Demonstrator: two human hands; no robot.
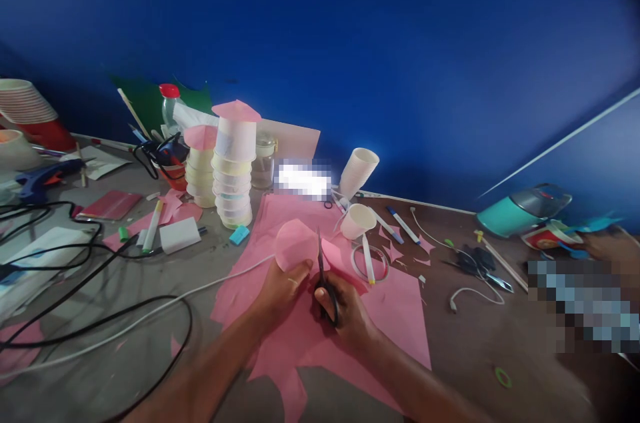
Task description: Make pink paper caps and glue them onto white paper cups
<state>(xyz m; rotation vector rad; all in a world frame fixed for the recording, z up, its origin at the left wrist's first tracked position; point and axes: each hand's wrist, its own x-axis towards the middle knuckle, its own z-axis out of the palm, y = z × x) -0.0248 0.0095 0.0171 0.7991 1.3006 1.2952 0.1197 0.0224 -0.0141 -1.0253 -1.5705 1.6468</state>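
Head view: left fingers [302, 268] are pinching a roundish pink paper [296, 243] at eleven o'clock from the scissors [321, 271], which right fingers [340, 284] are gripping, seemingly trimming its edge, the next move calling for slow turning.

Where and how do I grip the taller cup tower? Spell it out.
Grip the taller cup tower low around its stacked cups, probably from the near right: the shorter tower stands close on its left, a jar behind. Avoid the overhanging pink paper roof, which looks thin and crumple-prone.

blue wall [350, 43] behind tbl [460, 349], prob. brownish
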